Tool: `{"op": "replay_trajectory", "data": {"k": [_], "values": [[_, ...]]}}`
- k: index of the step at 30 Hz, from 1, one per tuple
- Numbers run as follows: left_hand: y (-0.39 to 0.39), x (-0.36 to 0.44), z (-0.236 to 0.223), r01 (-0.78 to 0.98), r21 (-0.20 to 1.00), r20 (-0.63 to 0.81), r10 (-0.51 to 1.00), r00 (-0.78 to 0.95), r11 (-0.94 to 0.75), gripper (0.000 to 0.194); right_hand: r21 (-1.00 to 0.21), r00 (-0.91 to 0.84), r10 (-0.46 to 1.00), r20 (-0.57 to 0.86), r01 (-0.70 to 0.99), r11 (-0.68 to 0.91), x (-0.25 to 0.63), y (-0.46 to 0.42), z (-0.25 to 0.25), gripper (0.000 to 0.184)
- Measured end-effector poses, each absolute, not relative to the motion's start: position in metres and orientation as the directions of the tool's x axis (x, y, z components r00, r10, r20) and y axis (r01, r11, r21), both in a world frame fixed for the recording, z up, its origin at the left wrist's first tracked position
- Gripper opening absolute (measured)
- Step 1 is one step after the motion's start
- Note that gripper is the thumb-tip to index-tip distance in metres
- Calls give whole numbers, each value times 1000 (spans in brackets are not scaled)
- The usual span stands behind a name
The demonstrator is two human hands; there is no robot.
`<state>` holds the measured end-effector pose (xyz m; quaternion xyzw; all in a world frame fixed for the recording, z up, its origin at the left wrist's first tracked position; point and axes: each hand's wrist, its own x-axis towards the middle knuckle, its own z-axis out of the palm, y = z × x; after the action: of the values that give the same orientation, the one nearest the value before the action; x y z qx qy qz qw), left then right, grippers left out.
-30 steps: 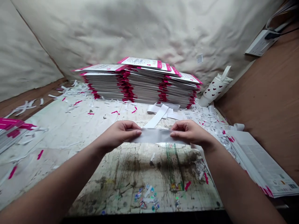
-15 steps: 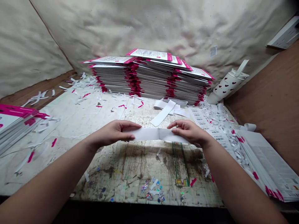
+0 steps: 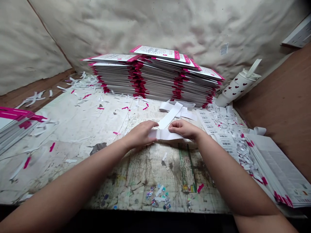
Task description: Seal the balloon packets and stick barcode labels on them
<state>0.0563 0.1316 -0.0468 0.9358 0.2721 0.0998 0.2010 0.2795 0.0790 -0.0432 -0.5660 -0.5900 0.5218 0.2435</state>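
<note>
White paper strip [image 3: 165, 135] lies near the middle of the worktable [image 3: 136, 174], and its long axis goes from left to right, from one hand to the other. The left hand [image 3: 141, 134] closes over the left end of the strip, with the fingers curled on top of it. The right hand [image 3: 183, 128] pinches the strip nearer its right end, and a short piece stays out past this hand. Both hands hold narrowly and stand close together, so I cannot say that one hand is clearly nearer. Just behind the hands, a second white strip [image 3: 170, 115] lies slanted beside a small clear plastic tray [image 3: 187, 104]. Farther back, along the rear edge of the worktable, stand tall stacks of pink-edged cards [image 3: 155, 81]. Toward the right edge are a barcode label sheet [image 3: 213, 129], shredded paper scraps [image 3: 224, 118] and a white tumbler with red hearts [image 3: 236, 89].
</note>
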Motion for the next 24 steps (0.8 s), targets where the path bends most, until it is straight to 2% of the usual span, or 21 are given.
{"op": "replay_trajectory", "data": {"k": [4,8,11,14,18,20,21,23,24], "values": [[135,59,-46,456,372,150,537,830,-809,21,-905,-239,931,-276,391,-168,284,79,-45,31],[139,63,-47,452,374,165,538,827,-810,44,-911,-232,943,-239,389,-136,284,81,-46,31],[140,64,-45,453,317,151,516,843,-833,40,-905,-205,954,-219,409,-120,283,81,-46,30],[140,63,-43,420,217,205,462,863,-881,39,-890,-168,965,-200,444,-107,285,80,-46,29],[140,62,-36,369,-11,288,350,891,-930,36,-853,-83,985,-154,515,-90,285,79,-41,24],[141,65,-31,386,-120,320,333,887,-915,31,-817,-21,999,-49,576,-28,280,80,-36,28],[141,68,-26,399,-160,332,332,883,-903,28,-785,-16,999,44,618,44,277,81,-32,37],[141,75,-15,412,-195,353,328,876,-890,20,-684,-94,967,239,690,236,267,83,-23,51],[141,77,-7,415,-181,358,333,872,-892,17,-633,-143,942,304,709,312,262,84,-17,45]]}}
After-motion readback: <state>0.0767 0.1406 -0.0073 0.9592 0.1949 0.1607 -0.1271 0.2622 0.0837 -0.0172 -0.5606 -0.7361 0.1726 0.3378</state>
